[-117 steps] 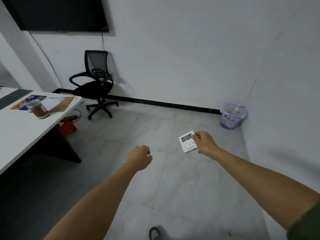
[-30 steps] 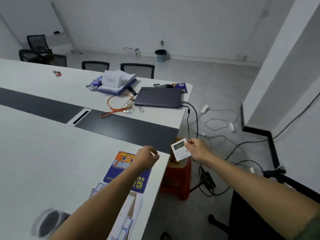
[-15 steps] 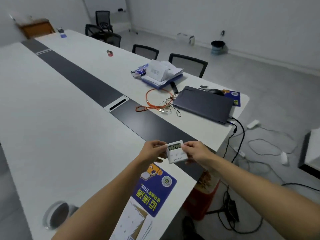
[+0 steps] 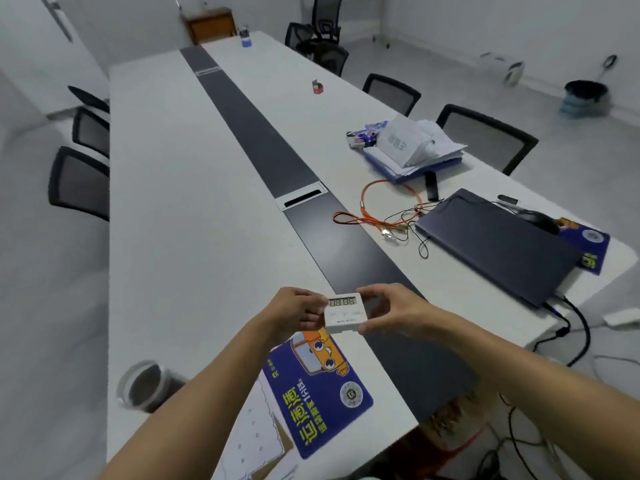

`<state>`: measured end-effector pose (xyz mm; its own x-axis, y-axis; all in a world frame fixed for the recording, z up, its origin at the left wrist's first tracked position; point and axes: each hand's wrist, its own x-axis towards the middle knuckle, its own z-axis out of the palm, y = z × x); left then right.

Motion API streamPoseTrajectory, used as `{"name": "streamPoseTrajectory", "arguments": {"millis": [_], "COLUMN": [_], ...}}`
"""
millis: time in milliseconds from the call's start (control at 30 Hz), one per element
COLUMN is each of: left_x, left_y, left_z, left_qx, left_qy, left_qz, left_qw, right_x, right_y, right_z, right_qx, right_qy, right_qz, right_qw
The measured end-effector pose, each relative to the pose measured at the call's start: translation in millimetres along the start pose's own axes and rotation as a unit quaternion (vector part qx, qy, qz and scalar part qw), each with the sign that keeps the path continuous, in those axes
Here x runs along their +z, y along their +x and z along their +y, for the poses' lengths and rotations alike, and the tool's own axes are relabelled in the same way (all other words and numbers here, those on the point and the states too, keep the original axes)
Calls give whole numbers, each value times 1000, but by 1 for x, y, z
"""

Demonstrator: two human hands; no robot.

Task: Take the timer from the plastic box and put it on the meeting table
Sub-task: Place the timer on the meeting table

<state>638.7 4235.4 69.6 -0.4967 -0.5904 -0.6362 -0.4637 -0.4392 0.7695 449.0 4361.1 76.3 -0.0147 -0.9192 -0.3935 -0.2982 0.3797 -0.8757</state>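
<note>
A small white timer (image 4: 343, 314) with a digital display is held above the near end of the long white meeting table (image 4: 180, 216). My left hand (image 4: 298, 315) grips its left edge and my right hand (image 4: 389, 311) grips its right edge. The timer hovers over the table's dark centre strip (image 4: 263, 147), just beyond a blue mat (image 4: 317, 386). I cannot tell whether the timer touches the table. The plastic box is out of view.
A dark jar (image 4: 143, 386) stands near the front left. A closed laptop (image 4: 498, 244), orange and black cables (image 4: 388, 209), and a stack of papers (image 4: 415, 147) lie on the right half. Chairs (image 4: 485, 136) line both sides. Cables trail on the floor at right.
The view swung from the floor and wall round to the table. My left hand joined the right on the timer, and both carried it over the table's near end.
</note>
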Motion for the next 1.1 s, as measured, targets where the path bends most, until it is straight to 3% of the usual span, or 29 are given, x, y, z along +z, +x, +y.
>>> {"name": "streamPoseTrajectory", "arguments": {"millis": [100, 200, 500, 1100], "left_x": [-13, -22, -40, -41], "left_y": [-7, -17, -32, -29], "left_z": [-1, 1, 15, 24], "left_qx": [-1, 51, 173, 228], "left_qy": [-17, -6, 19, 73], "left_qz": [-6, 2, 15, 9], "left_qw": [1000, 999, 985, 971], "right_x": [3, 10, 21, 20], "right_y": [12, 23, 43, 40], "right_z": [-9, -17, -37, -38], "right_qx": [-15, -21, 14, 23], "right_qy": [-17, -15, 116, 158], "right_qz": [-7, 2, 36, 34], "right_qw": [1000, 1000, 992, 987]}}
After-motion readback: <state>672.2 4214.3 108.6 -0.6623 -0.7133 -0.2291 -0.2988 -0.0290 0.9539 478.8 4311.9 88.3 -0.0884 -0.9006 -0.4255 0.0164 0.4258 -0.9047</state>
